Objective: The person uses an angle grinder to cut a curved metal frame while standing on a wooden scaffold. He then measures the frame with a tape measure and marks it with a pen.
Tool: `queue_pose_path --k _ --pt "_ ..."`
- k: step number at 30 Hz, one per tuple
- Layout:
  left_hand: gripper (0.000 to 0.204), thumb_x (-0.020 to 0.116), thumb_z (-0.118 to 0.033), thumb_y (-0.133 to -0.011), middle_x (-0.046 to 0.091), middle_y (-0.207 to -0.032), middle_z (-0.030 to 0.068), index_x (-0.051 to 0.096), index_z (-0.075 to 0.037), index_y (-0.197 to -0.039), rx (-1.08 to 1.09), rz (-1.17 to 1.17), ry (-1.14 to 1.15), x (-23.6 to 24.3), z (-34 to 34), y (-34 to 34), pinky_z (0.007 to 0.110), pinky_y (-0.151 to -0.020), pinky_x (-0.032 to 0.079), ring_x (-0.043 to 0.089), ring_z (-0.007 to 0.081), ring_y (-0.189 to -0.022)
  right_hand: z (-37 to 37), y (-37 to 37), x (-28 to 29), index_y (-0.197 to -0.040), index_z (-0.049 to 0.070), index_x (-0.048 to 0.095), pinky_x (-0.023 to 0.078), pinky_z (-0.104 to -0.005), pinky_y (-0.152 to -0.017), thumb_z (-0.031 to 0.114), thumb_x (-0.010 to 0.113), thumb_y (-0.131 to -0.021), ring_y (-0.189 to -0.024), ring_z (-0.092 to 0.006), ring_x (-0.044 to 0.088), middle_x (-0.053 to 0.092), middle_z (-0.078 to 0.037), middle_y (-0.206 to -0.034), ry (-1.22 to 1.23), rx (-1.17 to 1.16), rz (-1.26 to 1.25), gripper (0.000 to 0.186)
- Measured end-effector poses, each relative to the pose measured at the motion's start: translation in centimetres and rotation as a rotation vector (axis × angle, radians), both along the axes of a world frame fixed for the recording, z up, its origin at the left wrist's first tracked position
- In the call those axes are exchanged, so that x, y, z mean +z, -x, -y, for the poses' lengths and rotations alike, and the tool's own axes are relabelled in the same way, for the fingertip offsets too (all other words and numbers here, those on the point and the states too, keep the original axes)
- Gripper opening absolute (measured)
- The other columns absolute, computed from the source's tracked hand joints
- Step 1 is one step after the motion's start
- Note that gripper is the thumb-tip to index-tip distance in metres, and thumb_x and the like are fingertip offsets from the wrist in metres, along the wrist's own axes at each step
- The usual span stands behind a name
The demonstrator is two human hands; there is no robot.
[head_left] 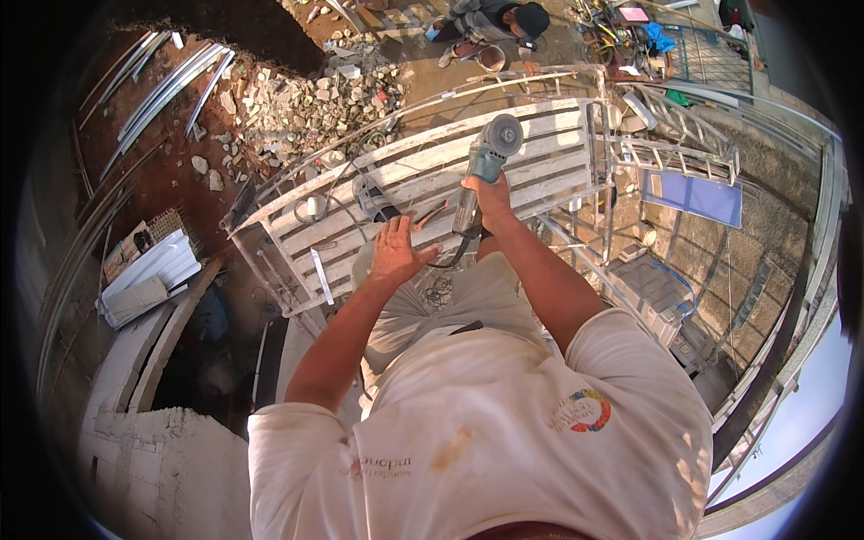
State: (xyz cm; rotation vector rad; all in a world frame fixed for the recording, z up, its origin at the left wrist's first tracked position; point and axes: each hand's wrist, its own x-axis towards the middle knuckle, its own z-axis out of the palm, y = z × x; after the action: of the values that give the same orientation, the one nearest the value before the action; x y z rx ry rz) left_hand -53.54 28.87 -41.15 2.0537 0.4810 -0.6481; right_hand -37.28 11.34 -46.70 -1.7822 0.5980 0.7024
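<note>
- The right hand [489,198] is grasping an angle grinder [488,165] by its body, the disc [506,134] pointing away beyond the fingers.
- Left of that grip, the left hand [398,255] is spreading its fingers above the trousers [495,292], seemingly grasping nothing.
- Below the grip, a slatted platform [562,117] is stretching out.
- Well beyond, a co-worker [486,22] is leaning near a bucket [492,59].

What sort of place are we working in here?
Most likely an outdoor building or renovation site: a heap of broken rubble lies beyond a worn, slatted platform, and the right hand grips an angle grinder.
</note>
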Motion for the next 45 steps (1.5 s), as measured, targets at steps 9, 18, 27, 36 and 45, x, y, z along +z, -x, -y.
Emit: queue_pose_path --k 9,18,27,36,45 --pt "0.081 0.077 -0.044 -0.08 0.049 -0.137 0.0171 0.042 -0.01 -0.145 0.072 -0.337 -0.12 -7.7 2.3 7.5 0.051 -0.111 0.036 0.042 0.0358 -0.132 19.6 -8.2 -6.7 -0.115 0.004 0.053 0.052 -0.0361 -0.078 0.012 0.08 -0.064 -0.086 -0.0209 0.062 0.063 -0.008 -0.098 0.251 0.157 0.084 0.058" --pt "0.066 0.077 -0.03 -0.078 0.052 -0.135 0.0131 0.05 -0.013 -0.136 -0.014 -0.391 -0.215 -8.2 8.5 6.0 0.049 -0.109 0.038 0.047 0.0356 -0.128 34.3 -11.0 -19.1 -0.118 0.004 0.055 0.052 -0.0394 -0.086 0.021 0.081 -0.062 -0.096 -0.0285 0.066 0.067 -0.014 -0.104 0.536 0.286 0.123 0.063" --pt "0.066 0.076 -0.025 -0.075 0.054 -0.133 0.0146 0.051 -0.011 -0.134 -0.2 -0.416 -0.33 -8.6 10.5 4.5 0.052 -0.11 0.033 0.05 0.0371 -0.123 41.9 -12.8 -35.6 -0.108 0.008 0.061 0.053 -0.0473 -0.084 0.027 0.081 -0.06 -0.092 -0.0363 0.069 0.071 -0.016 -0.096 0.746 0.459 0.101 0.056" --pt "0.067 0.077 -0.019 -0.073 0.055 -0.13 0.0149 0.052 -0.008 -0.133 -0.291 -0.499 -0.359 -8.8 12.0 3.0 0.052 -0.109 0.033 0.05 0.037 -0.122 40.8 -15.9 -46.5 -0.116 0.01 0.061 0.05 -0.048 -0.091 0.033 0.084 -0.061 -0.105 -0.036 0.065 0.069 -0.015 -0.109 0.665 0.687 0.175 0.063" --pt "0.065 0.076 -0.017 -0.072 0.056 -0.129 0.0139 0.053 -0.008 -0.132 -0.269 -0.53 -0.352 -9.1 12.8 1.5 0.051 -0.111 0.032 0.05 0.0345 -0.125 40.4 -16.4 -48.8 -0.125 0.009 0.058 0.048 -0.049 -0.096 0.033 0.083 -0.063 -0.113 -0.0362 0.061 0.063 -0.016 -0.119 0.614 0.658 0.178 0.071"
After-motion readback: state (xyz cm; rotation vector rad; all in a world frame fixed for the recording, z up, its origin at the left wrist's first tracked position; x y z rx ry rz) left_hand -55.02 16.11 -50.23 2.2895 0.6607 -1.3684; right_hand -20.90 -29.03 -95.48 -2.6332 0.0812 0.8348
